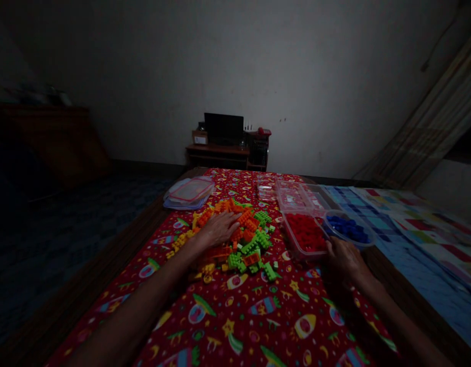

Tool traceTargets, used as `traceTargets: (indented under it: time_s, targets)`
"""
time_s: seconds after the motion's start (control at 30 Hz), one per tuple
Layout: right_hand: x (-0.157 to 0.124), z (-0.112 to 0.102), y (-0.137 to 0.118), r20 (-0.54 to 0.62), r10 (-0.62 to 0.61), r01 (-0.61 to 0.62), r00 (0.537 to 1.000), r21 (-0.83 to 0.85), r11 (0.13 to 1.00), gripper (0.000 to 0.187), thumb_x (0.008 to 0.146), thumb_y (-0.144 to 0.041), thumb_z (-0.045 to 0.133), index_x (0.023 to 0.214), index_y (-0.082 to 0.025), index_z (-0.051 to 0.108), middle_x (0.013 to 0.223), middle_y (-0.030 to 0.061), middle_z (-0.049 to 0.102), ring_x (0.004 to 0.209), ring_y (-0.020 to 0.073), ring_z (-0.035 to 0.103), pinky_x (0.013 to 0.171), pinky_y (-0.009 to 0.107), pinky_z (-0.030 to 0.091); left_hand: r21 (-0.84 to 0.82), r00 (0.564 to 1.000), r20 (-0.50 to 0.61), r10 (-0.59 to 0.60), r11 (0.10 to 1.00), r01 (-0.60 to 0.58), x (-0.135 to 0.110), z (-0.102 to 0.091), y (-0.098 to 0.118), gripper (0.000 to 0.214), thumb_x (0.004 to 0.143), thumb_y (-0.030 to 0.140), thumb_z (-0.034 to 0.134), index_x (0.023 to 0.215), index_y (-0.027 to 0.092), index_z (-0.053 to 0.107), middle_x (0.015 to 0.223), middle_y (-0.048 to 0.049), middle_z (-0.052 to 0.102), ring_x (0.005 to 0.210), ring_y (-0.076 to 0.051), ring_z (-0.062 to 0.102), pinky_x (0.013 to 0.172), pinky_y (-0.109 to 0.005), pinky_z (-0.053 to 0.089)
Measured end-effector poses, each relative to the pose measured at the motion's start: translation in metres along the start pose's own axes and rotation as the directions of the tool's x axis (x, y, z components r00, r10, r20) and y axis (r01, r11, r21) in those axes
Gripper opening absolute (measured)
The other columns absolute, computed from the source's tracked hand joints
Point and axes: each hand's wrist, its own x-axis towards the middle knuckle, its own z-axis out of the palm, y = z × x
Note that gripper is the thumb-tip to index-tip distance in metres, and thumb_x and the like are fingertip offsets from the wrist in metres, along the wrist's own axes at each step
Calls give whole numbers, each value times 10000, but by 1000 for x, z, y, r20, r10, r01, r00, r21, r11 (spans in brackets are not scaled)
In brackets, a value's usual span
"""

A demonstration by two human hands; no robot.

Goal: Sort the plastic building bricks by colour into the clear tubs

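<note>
My left hand (220,228) lies on a pile of toy building bricks, its fingers stretched out over the orange bricks (247,220). Yellow bricks (181,241) are on the left of the pile and green bricks (254,244) on the right. No brick shows clearly in its fingers. At the near right corner of a clear container with red bricks (306,233), my right hand (345,259) has its fingers curled on the rim. Just behind that hand is a round clear tub of blue bricks (348,229). The right fingertips are partly hidden.
Several clear containers (294,196) stand behind the red bricks. Stacked lids (191,192) lie at the far left of the red patterned cloth (258,316). A desk with a monitor (223,127) stands by the wall; a bed with a checked cover (422,219) is at right.
</note>
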Motion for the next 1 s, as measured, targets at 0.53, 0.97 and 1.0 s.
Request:
traceTargets:
  time_s: [0.53, 0.97, 1.0]
  targets:
    - [13, -16, -1, 241, 109, -226, 964, 535, 814, 454, 702, -253, 318, 961, -99, 659, 489, 25, 598, 439, 177, 558, 453, 247, 392, 22, 988, 132, 79, 996, -83, -25, -13, 22, 430, 967, 408, 230, 1201, 273, 565, 1181, -50, 643, 1073, -212, 594, 937, -387, 410]
    - [82, -78, -104, -39, -339, 340, 940, 43, 939, 403, 830, -164, 366, 1183, -130, 559, 816, 94, 654, 738, 199, 554, 698, 290, 411, -155, 996, 38, 80, 985, -73, -31, -19, 16, 439, 971, 371, 240, 962, 224, 653, 993, -52, 707, 917, -190, 648, 834, -303, 474]
    - [88, -79, -115, -9, -355, 355, 935, 4, 935, 402, 852, -156, 341, 1200, -128, 541, 836, 97, 655, 745, 198, 552, 707, 288, 407, -171, 999, -15, 36, 985, -38, -31, -22, 13, 439, 969, 374, 251, 926, 220, 661, 952, -50, 713, 881, -186, 654, 814, -293, 484]
